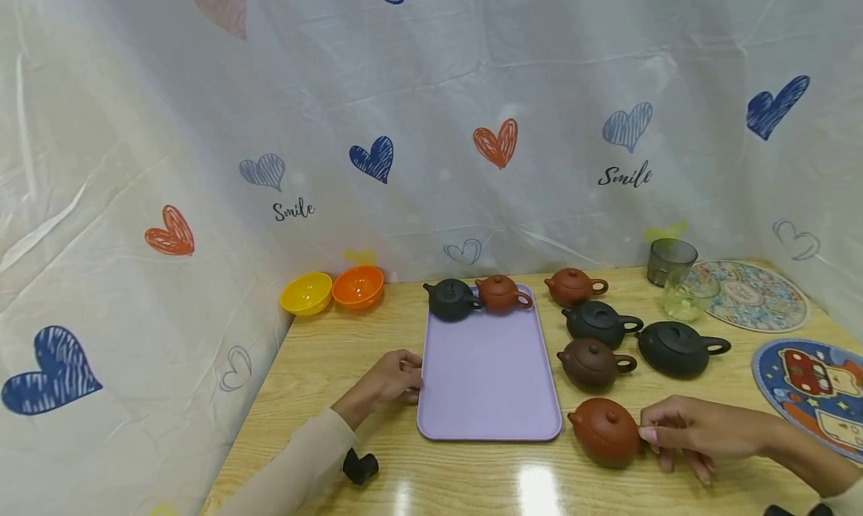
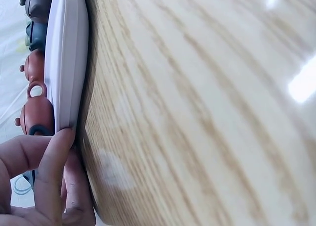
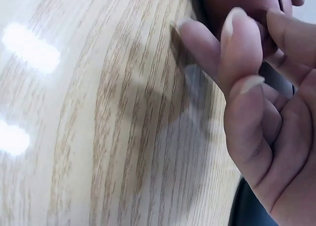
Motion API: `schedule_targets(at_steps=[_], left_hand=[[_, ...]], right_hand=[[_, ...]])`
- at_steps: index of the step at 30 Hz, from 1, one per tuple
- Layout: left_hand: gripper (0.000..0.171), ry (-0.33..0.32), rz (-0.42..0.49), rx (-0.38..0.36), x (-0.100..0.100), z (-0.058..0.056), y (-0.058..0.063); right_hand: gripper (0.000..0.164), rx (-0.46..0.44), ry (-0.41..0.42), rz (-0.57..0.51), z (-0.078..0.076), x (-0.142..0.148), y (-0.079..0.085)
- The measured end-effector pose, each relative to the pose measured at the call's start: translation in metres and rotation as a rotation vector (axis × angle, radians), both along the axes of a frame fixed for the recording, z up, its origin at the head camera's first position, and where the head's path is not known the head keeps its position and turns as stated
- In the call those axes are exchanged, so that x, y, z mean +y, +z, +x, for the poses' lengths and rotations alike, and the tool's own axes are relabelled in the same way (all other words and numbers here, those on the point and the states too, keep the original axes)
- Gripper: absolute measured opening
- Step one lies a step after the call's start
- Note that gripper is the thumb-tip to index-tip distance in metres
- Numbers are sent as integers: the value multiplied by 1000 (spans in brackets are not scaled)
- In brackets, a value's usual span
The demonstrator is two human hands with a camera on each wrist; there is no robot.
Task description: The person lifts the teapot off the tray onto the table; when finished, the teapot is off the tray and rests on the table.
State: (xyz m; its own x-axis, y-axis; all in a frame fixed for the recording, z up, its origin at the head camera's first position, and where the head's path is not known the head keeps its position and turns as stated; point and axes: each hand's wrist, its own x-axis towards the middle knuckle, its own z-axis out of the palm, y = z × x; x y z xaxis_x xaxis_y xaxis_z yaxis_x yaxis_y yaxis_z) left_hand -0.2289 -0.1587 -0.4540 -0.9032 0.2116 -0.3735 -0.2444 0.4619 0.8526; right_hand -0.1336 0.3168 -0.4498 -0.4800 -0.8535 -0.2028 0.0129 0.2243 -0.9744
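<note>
Behind everything, we see a pale curtain (image 1: 431,59) printed with hearts, then a wooden desk (image 1: 485,478). Near the desk's middle lies a lilac tray (image 1: 491,381); at the right are a pale patterned mat (image 1: 753,295) and a blue mat (image 1: 819,396). The left hand's (image 1: 391,379) grip pinches the tray's left edge. The right hand's (image 1: 704,428) grip, thumb and forefinger, pinches the handle end of a red-brown teapot (image 1: 607,433), on or just above the desk beside the tray's near right corner. Beyond it we count a wide black teapot (image 1: 677,351), a dark brown teapot (image 1: 592,365), a second black teapot (image 1: 596,325) and a small reddish teapot (image 1: 571,287). At the tray's far end, a charcoal teapot (image 1: 450,300) and a terracotta teapot (image 1: 499,295) stand side by side. Far left we find a yellow bowl (image 1: 306,295) and an orange bowl (image 1: 359,287); far right, a grey glass (image 1: 672,261) and a greenish glass (image 1: 688,295).
</note>
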Motion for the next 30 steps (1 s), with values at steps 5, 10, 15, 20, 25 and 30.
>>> schedule_targets(at_steps=[5, 10, 15, 20, 25, 30], left_hand=[[40, -1, 3, 2, -2, 2, 0], [39, 1, -11, 10, -5, 4, -1], [39, 1, -5, 10, -5, 4, -2], [39, -3, 1, 4, -5, 3, -2], [39, -2, 1, 8, -4, 3, 1], [39, -9, 1, 5, -3, 2, 4]], right_hand=[[27, 5, -20, -2, 1, -2, -2], [26, 18, -27, 2, 1, -4, -2], [27, 46, -57, 2, 1, -3, -2], [25, 33, -67, 3, 2, 1, -4], [27, 13, -71, -14, 0, 13, 0], [27, 121, -126, 29, -6, 26, 18]])
